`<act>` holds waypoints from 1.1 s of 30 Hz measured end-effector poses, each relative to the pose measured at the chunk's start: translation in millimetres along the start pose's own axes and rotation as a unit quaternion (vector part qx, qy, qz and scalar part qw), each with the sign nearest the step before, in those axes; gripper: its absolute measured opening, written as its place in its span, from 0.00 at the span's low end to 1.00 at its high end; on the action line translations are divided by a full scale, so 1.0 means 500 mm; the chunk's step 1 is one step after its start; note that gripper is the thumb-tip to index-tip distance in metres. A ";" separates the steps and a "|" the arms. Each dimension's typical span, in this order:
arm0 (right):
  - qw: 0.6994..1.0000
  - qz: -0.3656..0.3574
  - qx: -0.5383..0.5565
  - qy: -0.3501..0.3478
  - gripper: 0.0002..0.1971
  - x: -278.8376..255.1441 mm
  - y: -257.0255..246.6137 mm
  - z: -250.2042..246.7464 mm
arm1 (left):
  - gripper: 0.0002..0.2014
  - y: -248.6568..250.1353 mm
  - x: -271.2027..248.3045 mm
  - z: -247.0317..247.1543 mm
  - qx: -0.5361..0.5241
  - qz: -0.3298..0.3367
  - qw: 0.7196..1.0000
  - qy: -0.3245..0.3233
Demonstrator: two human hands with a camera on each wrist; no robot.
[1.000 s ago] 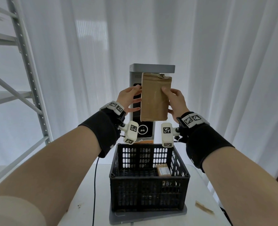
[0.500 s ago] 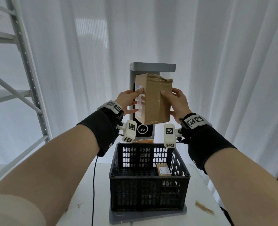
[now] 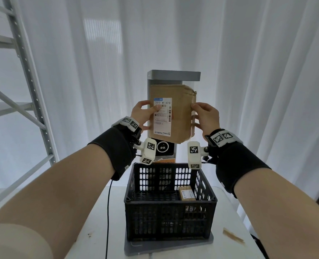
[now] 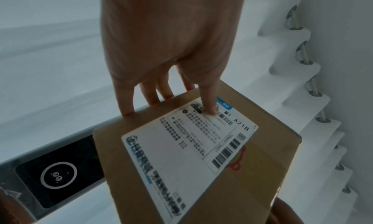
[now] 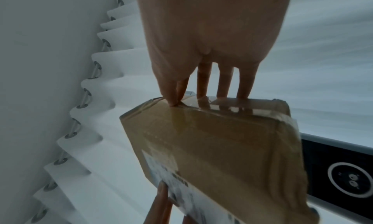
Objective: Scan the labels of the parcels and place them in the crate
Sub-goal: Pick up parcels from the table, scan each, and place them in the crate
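Observation:
A brown cardboard parcel (image 3: 179, 111) is held upright between both hands, in front of the grey scanner stand (image 3: 173, 77). Its white shipping label (image 3: 162, 116) faces me. My left hand (image 3: 142, 114) grips the left edge, thumb on the label (image 4: 191, 149), fingers behind the parcel (image 4: 262, 171). My right hand (image 3: 206, 116) grips the right, taped edge of the parcel (image 5: 222, 147). Below stands the black plastic crate (image 3: 170, 202), holding a small labelled box (image 3: 186, 193) at its right side. The scanner's round lens (image 3: 162, 146) shows under the parcel.
The crate stands on the scanner's grey base plate (image 3: 169, 247) on a white table (image 3: 95, 230). A black cable (image 3: 108, 212) runs down the table's left side. A strip of brown tape (image 3: 233, 237) lies at the right. Metal shelving (image 3: 24, 90) stands left, white curtains behind.
Both hands turned the parcel about its upright axis, so the labelled face swung from the far side round to face me. The parcel stayed in front of the scanner.

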State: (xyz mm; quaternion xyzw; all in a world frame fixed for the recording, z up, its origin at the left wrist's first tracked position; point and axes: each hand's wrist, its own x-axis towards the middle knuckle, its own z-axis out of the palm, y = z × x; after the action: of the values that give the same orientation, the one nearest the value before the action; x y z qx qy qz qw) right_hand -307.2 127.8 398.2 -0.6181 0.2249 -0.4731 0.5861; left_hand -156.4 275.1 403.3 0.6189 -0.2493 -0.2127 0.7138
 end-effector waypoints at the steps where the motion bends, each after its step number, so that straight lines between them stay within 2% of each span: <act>1: 1.000 -0.004 -0.009 0.007 0.05 0.002 0.002 -0.001 | 0.25 0.000 0.001 0.001 0.001 0.002 1.000 0.002; 5: 0.999 0.009 -0.027 0.021 0.07 0.003 0.005 -0.004 | 0.19 -0.001 -0.003 0.001 0.001 0.008 1.000 0.007; 9: 0.999 0.039 -0.011 0.012 0.09 -0.003 0.003 -0.002 | 0.18 -0.002 -0.007 -0.002 -0.006 0.006 1.000 0.019; 14: 0.999 0.048 -0.010 0.022 0.06 -0.004 0.007 0.007 | 0.15 0.004 -0.011 -0.007 -0.006 0.010 1.000 0.021; 17: 0.998 0.060 -0.005 0.017 0.07 -0.007 0.009 0.014 | 0.12 0.007 -0.013 -0.010 0.003 0.014 1.000 0.017; 25: 0.997 0.076 -0.022 0.016 0.12 -0.016 0.020 0.038 | 0.14 0.005 -0.028 -0.018 -0.028 -0.004 1.000 0.005; 30: 0.996 0.082 -0.022 0.008 0.15 -0.033 0.026 0.054 | 0.13 -0.004 -0.037 -0.018 -0.018 0.040 0.999 0.009; 33: 0.996 0.086 -0.029 0.013 0.18 -0.042 0.041 0.063 | 0.13 -0.014 -0.041 -0.023 -0.016 0.046 0.999 0.003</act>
State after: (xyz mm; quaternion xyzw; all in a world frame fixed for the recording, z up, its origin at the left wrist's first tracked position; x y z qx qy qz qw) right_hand -284.4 157.0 376.4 -0.6068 0.2987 -0.4222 0.6036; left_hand -165.4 295.8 393.2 0.5958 -0.2720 -0.1823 0.7334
